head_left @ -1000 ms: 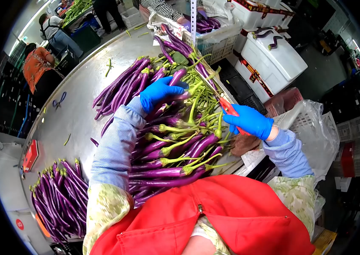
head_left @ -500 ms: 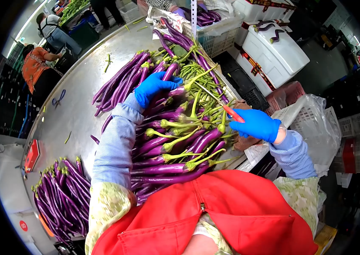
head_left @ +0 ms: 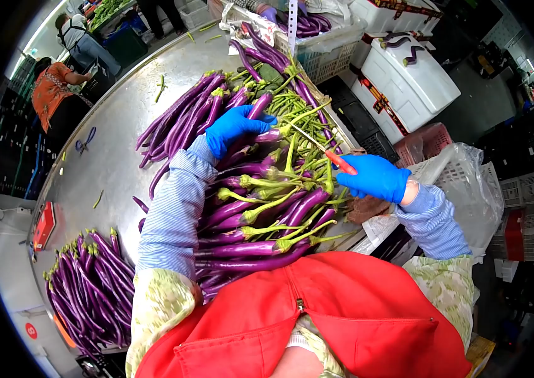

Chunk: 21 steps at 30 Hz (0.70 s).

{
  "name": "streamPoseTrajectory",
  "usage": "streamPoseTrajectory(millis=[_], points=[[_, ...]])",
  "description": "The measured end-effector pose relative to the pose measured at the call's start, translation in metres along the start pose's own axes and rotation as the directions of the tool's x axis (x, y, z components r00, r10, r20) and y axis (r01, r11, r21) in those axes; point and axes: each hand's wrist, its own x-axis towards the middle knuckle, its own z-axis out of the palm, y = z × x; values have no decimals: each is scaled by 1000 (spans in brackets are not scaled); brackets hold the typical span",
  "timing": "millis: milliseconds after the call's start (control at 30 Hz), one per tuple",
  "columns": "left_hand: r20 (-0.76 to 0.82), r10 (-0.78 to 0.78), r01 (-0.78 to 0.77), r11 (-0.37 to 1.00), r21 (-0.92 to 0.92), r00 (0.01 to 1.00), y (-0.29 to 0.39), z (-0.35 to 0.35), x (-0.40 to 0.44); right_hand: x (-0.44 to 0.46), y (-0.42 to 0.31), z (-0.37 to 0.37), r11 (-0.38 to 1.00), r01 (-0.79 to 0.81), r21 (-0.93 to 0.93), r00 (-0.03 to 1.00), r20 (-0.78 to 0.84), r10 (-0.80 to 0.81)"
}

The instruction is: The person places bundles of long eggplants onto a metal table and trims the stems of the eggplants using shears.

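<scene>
My left hand, in a blue glove, is closed on a purple eggplant at the upper part of a pile. My right hand, also gloved in blue, grips red-handled scissors. The metal blades reach up and left to the long green stem of an eggplant beside my left hand. Below my hands lie several eggplants with their stems toward the right. Cut green stems are heaped behind the blades.
More eggplants lie behind my left hand and at the lower left. White foam boxes, a crate and a plastic-lined basket stand at the right. A red box sits at the table's left edge. Other people are at the upper left.
My right hand with the scissors first moved down and right, then slightly back left; the blades now reach the stem near my left hand. My left hand keeps its hold, shifted slightly.
</scene>
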Motion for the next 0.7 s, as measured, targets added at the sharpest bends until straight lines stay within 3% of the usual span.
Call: streamPoseTrajectory(millis=[133,233,333,467,700], points=[[5,6,-6,1000,14,1000,8,5,-6,-1,3,4,955,-82,285,996,56,68],[21,14,-15,1000,9,1000,3,4,-7,2,13,10,834,13,551,1000,9,-21],[49,15,-13,999,-39,999,-4,4,-5,11,13,3,693,-27,721,992,108,-73],[64,-28,32,997,-67,998,2,15,-14,20,11,-4,776,2,631,983,141,-117],[106,-50,62,991,-118,993,7,22,-22,24,5,-8,747,-35,663,976,185,-118]])
